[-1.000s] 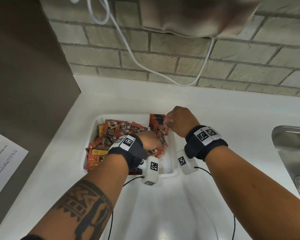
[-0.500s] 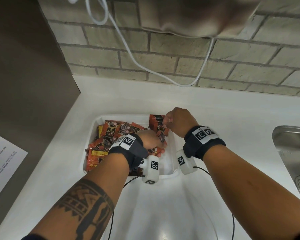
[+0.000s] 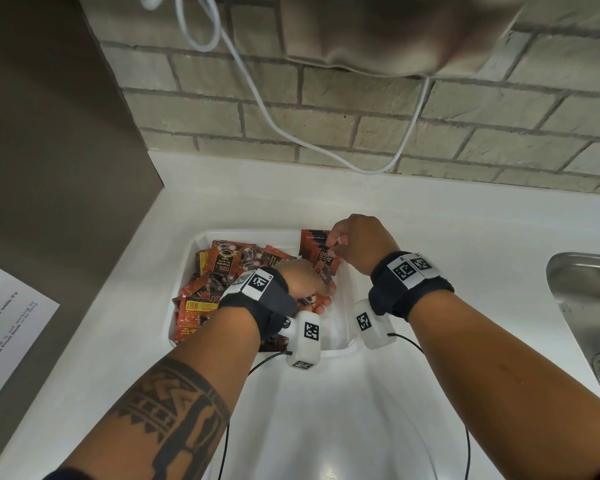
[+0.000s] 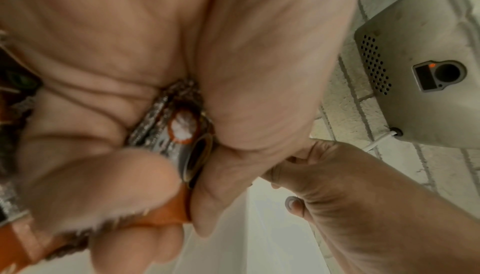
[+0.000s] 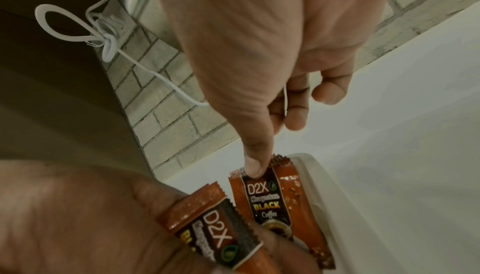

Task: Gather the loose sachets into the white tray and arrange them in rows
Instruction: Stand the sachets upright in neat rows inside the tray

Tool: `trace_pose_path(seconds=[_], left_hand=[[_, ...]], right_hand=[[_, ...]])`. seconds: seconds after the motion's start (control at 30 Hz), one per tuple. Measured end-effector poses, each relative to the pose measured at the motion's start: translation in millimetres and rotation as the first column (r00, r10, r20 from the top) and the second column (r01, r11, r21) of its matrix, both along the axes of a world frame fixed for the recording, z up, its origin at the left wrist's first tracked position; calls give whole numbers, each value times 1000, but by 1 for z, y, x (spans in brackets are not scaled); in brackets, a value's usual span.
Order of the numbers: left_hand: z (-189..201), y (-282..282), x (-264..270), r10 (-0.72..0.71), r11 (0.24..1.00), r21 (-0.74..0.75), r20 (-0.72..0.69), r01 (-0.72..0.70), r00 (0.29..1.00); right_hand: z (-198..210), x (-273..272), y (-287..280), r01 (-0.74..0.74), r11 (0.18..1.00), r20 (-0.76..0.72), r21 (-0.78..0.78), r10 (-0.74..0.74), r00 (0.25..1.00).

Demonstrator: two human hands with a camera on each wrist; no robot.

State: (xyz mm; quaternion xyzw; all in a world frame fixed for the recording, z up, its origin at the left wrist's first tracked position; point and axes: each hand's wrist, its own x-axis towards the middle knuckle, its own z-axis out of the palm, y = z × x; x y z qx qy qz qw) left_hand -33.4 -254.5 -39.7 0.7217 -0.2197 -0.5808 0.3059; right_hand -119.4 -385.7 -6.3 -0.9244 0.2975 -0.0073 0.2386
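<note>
A white tray sits on the white counter. Its left half holds a loose heap of red-orange coffee sachets. At its far right end a short row of sachets stands on edge. My right hand pinches the top of the front sachet of that row, with its thumb on the sachet's face. My left hand is inside the tray just in front and grips a small bundle of sachets. One of them sticks up toward the row. My wrists hide the tray's near middle.
A steel sink lies at the right edge of the counter. A printed sheet lies at the left, below a brown panel. Along the brick wall behind hangs a white cable, and a grey wall unit overhangs.
My right hand has shifted slightly away from me along the standing row. My left hand has stayed in place with its bundle.
</note>
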Motion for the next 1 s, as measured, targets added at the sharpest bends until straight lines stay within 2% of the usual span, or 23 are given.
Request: trace_pose_path(seconds=[0.13, 0.27, 0.37, 0.47, 0.57, 0.7, 0.87, 1.0], left_hand=[[4, 2, -1, 0, 1000, -3, 20, 0, 1000], [15, 7, 1, 27, 999, -43, -6, -27, 1000], [21, 10, 7, 110, 982, -144, -88, -122, 990], [25, 10, 9, 200, 931, -277, -156, -237, 967], [27, 12, 8, 164, 907, -364, -157, -211, 974], [27, 15, 8, 122, 873, -431, -259, -228, 958], [23, 18, 10, 138, 863, -467, -149, -193, 979], [22, 20, 12, 159, 878, -432, -140, -204, 977]], right_hand=[[1, -1, 0, 7, 1000, 15, 15, -7, 1000], [6, -7, 1, 31, 998, 122, 47, -37, 992], [14, -13, 8, -33, 990, 137, 134, 14, 990], [17, -17, 10, -52, 970, 129, 236, 22, 991], [22, -18, 6, -42, 950, 179, 310, -14, 984], [24, -17, 2, -27, 943, 211, 331, -46, 976], [26, -18, 3, -18, 935, 209, 354, -61, 976], [29, -19, 2, 4, 952, 216, 307, -74, 973]])
